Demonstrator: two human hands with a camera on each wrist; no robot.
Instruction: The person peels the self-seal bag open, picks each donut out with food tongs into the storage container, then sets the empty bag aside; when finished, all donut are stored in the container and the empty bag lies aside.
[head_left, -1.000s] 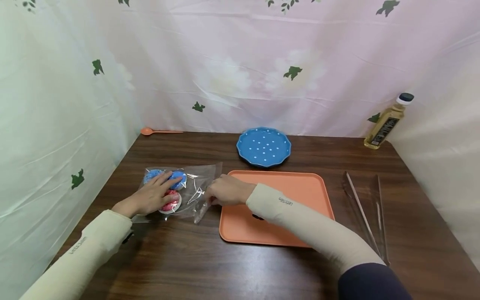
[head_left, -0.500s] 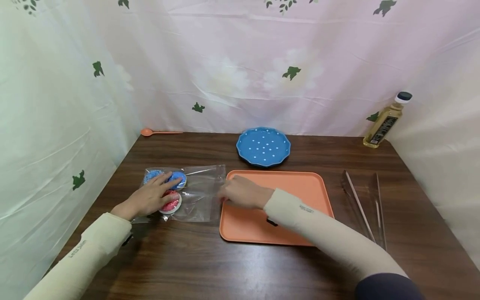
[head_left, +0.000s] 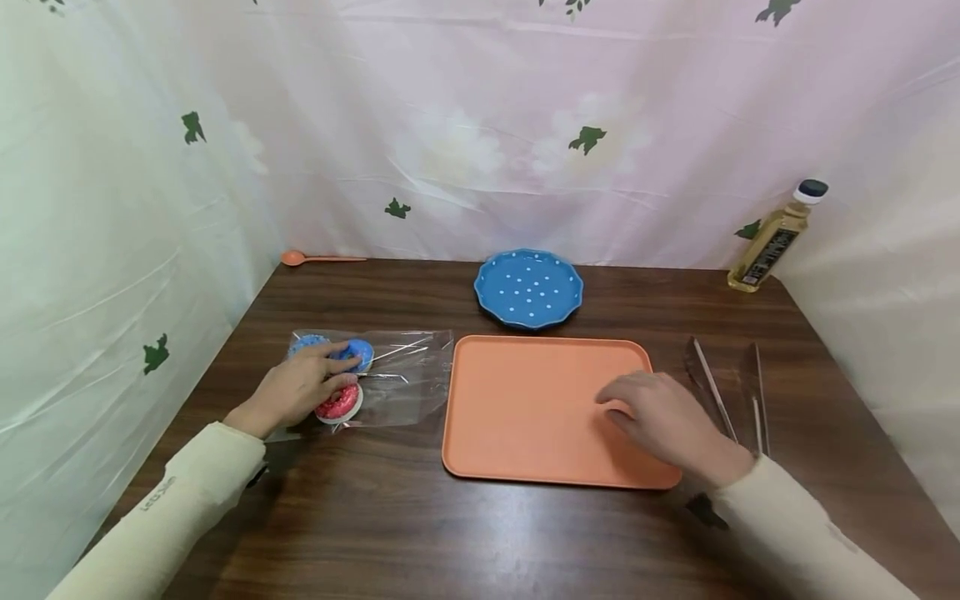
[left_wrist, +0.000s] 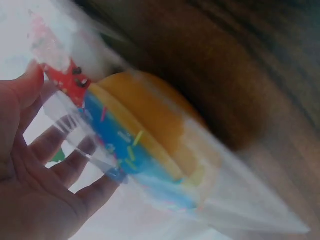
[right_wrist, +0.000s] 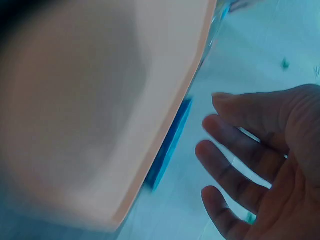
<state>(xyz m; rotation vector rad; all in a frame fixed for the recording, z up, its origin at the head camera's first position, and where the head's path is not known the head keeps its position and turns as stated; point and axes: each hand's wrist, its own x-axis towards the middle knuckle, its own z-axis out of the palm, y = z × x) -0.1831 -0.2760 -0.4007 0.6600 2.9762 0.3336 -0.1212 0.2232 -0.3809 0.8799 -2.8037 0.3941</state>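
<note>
A clear plastic bag (head_left: 405, 400) lies at the left of the table with donuts inside. A blue donut (head_left: 362, 353) and a sprinkled light-blue donut (head_left: 306, 342) sit at its far side, a red-iced donut (head_left: 341, 405) nearer me. My left hand (head_left: 292, 390) rests on the bag over the donuts with fingers spread. In the left wrist view, its fingertips press the film beside a blue-iced donut (left_wrist: 125, 142) with coloured sprinkles. Over the right part of an orange tray (head_left: 525, 408) hovers my right hand (head_left: 667, 417), fingers loosely bent around nothing.
Metal tongs (head_left: 712, 387) lie right of the tray, partly behind my right hand. A blue dotted plate (head_left: 528, 287) stands behind the tray. An oil bottle (head_left: 768, 250) is at the back right corner, an orange spoon (head_left: 322, 258) at the back left.
My right hand has let go of the bag's open end and moved right across the tray. The bag's end now lies flatter. My left hand stays on the donuts.
</note>
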